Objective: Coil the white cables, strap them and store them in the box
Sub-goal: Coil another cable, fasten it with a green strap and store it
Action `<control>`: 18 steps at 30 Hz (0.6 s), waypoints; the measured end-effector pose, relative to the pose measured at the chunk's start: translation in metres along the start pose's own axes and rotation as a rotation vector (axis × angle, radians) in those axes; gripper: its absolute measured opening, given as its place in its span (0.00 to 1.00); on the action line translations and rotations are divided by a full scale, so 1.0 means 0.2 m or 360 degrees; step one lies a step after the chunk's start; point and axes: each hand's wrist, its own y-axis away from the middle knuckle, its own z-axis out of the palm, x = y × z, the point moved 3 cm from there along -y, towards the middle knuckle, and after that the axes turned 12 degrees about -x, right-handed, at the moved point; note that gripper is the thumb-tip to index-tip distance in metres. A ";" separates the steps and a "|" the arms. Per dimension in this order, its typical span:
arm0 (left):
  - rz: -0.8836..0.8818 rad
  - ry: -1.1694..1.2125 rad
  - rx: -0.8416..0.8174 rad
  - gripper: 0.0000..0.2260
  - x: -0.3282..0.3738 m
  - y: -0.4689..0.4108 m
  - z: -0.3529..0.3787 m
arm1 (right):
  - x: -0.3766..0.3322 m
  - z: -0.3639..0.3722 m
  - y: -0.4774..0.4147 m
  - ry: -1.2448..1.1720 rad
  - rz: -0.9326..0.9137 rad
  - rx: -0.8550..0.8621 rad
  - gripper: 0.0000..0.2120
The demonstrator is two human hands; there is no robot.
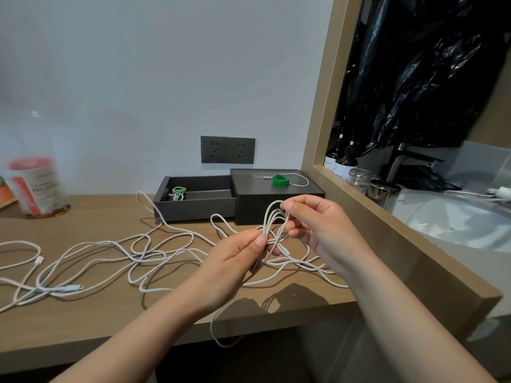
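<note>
Above the wooden desk [116,313], both my hands hold a small coil of white cable [272,225]. My left hand [235,258] pinches the coil's lower part between thumb and fingers. My right hand [315,225] pinches its upper loops. Loose white cables [110,261] sprawl tangled across the desk, and one loop hangs over the front edge. The dark box [193,205] stands open at the back, with a coiled cable in a green strap [178,192] inside. A green strap [280,180] and a thin white cable lie on the box lid [276,193].
Two dark wall sockets [227,149] sit above the box. A red and white container [36,186] stands at the desk's left. To the right, past a wooden frame [387,233], are a sink [459,222], a tap, bottles and jars.
</note>
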 end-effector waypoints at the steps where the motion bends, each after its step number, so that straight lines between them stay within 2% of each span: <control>1: -0.0002 -0.0018 0.0014 0.15 0.00 0.00 0.00 | 0.00 0.00 0.00 -0.0006 -0.0008 -0.0006 0.04; 12: -0.0100 0.0157 0.0135 0.12 -0.02 0.00 -0.03 | 0.02 0.00 -0.01 0.0188 -0.0038 0.0039 0.03; 18: -0.0131 -0.0149 0.0111 0.12 -0.01 -0.01 -0.03 | 0.01 -0.01 -0.01 0.0053 0.0005 0.0056 0.04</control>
